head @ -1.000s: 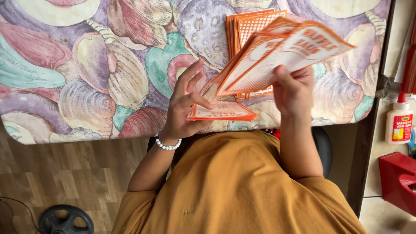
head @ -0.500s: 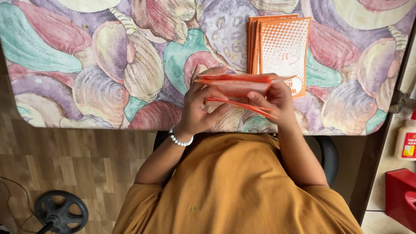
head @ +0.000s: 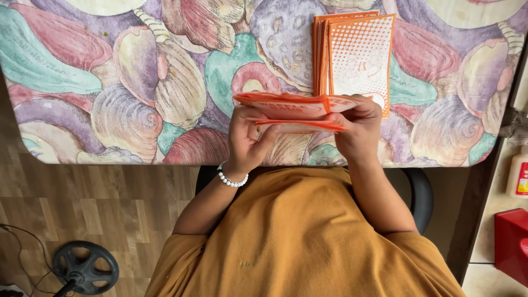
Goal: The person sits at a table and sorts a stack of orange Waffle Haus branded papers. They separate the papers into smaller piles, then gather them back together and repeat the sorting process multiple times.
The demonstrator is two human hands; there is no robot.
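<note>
Orange card sheets held flat between both hands, just above the table's near edge.

I see the held orange sheets [head: 294, 110] edge-on: thin, orange-bordered, pale-faced, a thicker bundle above a single lower sheet with a gap between. My left hand [head: 247, 140] is clamped on their left end, my right hand [head: 357, 129] gripping the right end. Just behind lies a stack of orange dotted cards [head: 355, 58] on the shell-patterned tablecloth [head: 126, 82]. A white bead bracelet [head: 231, 179] circles my left wrist.

Flat orange-and-white packets [head: 294, 113] in both hands, above worktop edge. Same kind stacked [head: 355, 52] on worktop behind. White bottle, red-yellow label [head: 521, 177], far right.
</note>
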